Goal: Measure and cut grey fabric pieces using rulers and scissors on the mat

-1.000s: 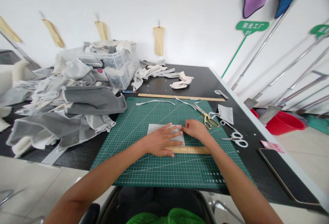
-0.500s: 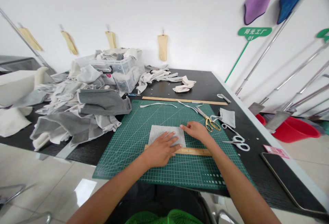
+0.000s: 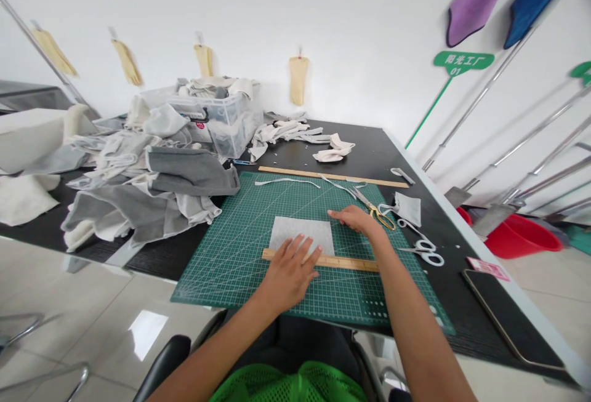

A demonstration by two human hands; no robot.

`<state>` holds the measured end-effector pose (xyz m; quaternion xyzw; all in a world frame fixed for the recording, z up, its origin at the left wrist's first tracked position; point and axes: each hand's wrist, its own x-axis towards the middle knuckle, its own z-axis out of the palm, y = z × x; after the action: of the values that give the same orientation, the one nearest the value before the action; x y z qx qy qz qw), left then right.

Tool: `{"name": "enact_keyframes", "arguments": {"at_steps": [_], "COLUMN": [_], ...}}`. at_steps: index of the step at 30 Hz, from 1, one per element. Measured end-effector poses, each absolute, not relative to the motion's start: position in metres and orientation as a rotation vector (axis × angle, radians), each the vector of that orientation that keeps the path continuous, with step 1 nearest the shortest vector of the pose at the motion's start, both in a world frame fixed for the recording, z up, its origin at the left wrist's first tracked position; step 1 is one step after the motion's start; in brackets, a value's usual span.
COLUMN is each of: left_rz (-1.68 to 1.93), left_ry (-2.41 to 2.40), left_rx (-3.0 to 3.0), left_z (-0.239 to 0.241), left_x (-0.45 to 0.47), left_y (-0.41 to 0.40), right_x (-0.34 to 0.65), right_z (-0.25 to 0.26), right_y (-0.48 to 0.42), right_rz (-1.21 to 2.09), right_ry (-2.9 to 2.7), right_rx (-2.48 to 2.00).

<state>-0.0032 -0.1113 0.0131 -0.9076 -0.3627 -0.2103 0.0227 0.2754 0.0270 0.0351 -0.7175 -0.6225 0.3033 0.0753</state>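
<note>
So your left hand (image 3: 289, 273) is spread open across the ruler (image 3: 346, 263) and grey cloth (image 3: 302, 229), mid-mat (image 3: 221, 266); your right hand (image 3: 352, 218), index out, can't tell about the rest, is by the cloth's far right corner.

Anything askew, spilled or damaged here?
Mostly clutter: the clear plastic bin is heaped above its rim, and gray cloths lie in a tumbled pile beside it. Under the left hand, the gray fabric rectangle lies flat and the nearer wooden ruler looks intact. No damage stands out.
</note>
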Motion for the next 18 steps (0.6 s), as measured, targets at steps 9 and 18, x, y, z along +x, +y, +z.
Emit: {"name": "enact_keyframes", "arguments": {"at_steps": [9,18], "left_rz": [-0.668,-0.635], "left_ry": [-1.316,-1.332], "left_rx": [-2.876,-2.909], "left_z": [0.0118,0.0097], "left_x": [-0.0019,-0.0019], "left_y": [-0.1233,-0.1216], "right_x": [0.2744,0.2720], "right_z": [0.0336,0.0267], "right_y": [0.0251,0.0277], "right_rz": [0.835,0.646], "right_ry": [-1.925,-2.064], "right_rx": [-2.110,-2.133]}}
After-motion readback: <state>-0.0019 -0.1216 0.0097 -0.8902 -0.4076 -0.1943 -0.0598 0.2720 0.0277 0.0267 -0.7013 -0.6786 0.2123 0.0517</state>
